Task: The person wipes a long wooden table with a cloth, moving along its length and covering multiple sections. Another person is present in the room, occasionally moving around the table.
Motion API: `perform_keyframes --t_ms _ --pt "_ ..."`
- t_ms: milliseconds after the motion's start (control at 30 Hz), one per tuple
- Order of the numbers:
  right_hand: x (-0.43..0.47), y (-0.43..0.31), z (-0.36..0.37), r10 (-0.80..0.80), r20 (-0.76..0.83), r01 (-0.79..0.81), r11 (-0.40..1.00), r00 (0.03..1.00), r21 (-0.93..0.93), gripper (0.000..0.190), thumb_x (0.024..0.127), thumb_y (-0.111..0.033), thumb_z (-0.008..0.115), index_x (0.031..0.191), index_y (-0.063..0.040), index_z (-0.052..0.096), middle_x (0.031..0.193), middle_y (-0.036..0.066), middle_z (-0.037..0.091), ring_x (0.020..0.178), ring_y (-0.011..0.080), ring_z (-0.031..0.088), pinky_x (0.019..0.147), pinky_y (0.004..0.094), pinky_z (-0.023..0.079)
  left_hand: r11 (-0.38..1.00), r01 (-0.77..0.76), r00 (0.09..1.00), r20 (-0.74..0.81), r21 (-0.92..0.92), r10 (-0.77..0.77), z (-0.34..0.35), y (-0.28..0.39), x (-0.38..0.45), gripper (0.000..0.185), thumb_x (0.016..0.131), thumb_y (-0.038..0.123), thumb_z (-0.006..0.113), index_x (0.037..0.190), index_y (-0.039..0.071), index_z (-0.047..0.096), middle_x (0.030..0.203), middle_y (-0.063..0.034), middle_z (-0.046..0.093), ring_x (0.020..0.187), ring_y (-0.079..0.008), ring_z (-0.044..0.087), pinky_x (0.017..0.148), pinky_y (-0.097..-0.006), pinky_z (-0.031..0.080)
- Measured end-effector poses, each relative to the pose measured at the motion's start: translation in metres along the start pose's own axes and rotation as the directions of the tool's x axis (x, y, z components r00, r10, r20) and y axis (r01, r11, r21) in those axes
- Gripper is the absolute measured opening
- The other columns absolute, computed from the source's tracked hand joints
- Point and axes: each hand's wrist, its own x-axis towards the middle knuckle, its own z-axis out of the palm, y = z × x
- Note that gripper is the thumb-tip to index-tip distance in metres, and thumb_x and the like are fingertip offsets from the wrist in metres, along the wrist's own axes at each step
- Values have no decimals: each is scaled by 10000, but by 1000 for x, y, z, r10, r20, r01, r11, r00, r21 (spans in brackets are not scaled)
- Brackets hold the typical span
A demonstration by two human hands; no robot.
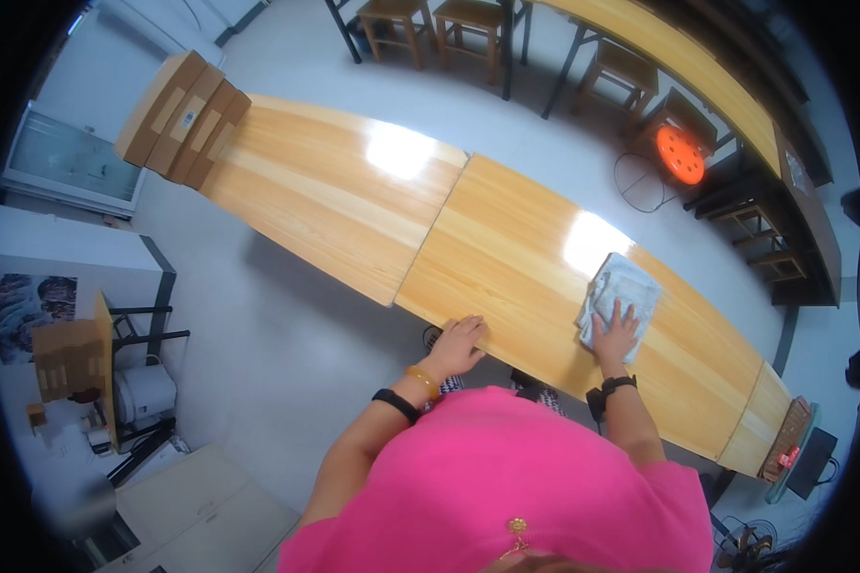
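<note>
A long wooden table [516, 258] with a glossy, light-brown grained top stretches before me. My right hand [616, 336] lies flat, fingers spread, on a folded grey cloth [634, 283] on the table's right part. At the near edge, my left hand [460, 345] rests on the tabletop with its fingers close together and slightly bent, holding nothing. A black band and an amber-coloured bangle circle the left wrist; a dark strap with a small device is on the right wrist.
Cardboard boxes [186, 122] stand at the table's far left end, a woven basket [785, 440] at its right end. Beyond are wooden stools [620, 68], an orange round stool [681, 155] and another long table [677, 46]. A side table [105, 358] is at left.
</note>
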Motion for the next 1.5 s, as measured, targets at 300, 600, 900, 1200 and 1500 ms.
perform_keyframes --t_ms 300,600,900,1200,1500 --pt "-28 -53 14 -120 -30 121 992 992 25 588 927 -445 623 1483 -337 468 1608 113 321 1474 444 244 1110 696 230 974 209 957 -224 91 -185 -39 -41 -18 712 836 214 705 1451 -3 421 1556 -221 331 1466 -384 276 1194 -507 247" --pt "7 -123 36 16 -168 26 969 986 245 450 942 -368 613 1378 -259 587 1562 79 413 1482 402 259 1117 714 154 968 195 980 -2 159 -197 -84 -75 -38 695 855 234 688 1449 -8 423 1546 -191 372 1451 -350 320 1185 -528 241" --pt "24 -222 63 -4 -42 24 879 999 476 461 957 -400 583 1383 -224 584 1572 96 400 1517 392 169 1127 721 36 993 54 999 -6 101 -54 -122 -122 -37 640 831 205 694 1402 3 488 1519 -179 424 1403 -371 388 1132 -565 306" --pt "-87 -385 70 -488 -19 483 857 873 179 546 918 -397 623 1447 -317 517 1630 107 276 1499 465 152 1104 757 95 975 -219 960 188 40 208 -180 -202 -23 643 773 123 705 1372 -13 513 1455 -203 480 1383 -366 412 1133 -504 330" --pt "-69 -568 155 -286 -98 299 940 953 165 555 929 -467 595 1462 -359 485 1613 46 329 1491 388 234 1129 708 151 873 -440 894 192 211 404 -342 -440 49 792 853 272 689 1487 -49 338 1544 -308 299 1434 -476 274 1173 -555 235"
